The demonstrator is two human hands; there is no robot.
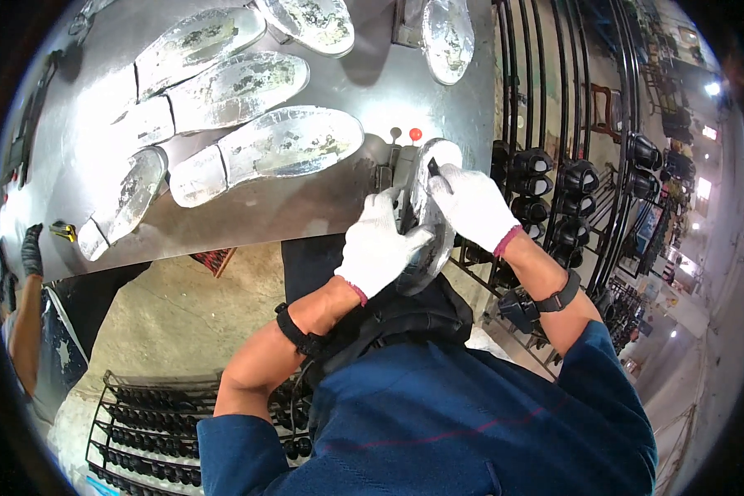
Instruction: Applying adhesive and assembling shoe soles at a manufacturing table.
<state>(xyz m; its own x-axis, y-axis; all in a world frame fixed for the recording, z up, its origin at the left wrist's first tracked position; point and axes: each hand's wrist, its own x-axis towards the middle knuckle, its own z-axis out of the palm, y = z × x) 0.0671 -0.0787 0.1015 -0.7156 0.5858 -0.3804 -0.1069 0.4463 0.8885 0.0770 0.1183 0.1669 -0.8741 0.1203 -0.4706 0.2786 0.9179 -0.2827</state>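
A silvery metal shoe mould point(426, 198), shaped like a sole, stands tilted on its side at the front edge of the metal table. My left hand point(379, 240), in a white knit glove, grips its lower part, with the thumb across the mould. My right hand point(474, 207), gloved alike, is closed at the upper part. A small dark piece point(434, 167) shows at its fingertips, too small to name. Just beyond stands a metal fixture point(384, 175), and a lever with a red ball knob point(415, 134) rises behind it.
Several sole-shaped metal moulds point(289, 140) lie on the table point(264, 217) to the left and far side. At far left are a co-worker's dark-gloved hand point(31, 252) and a yellow-black tool point(62, 230). Racks of black shoe pieces point(533, 186) stand right; another rack point(153, 422) is lower left.
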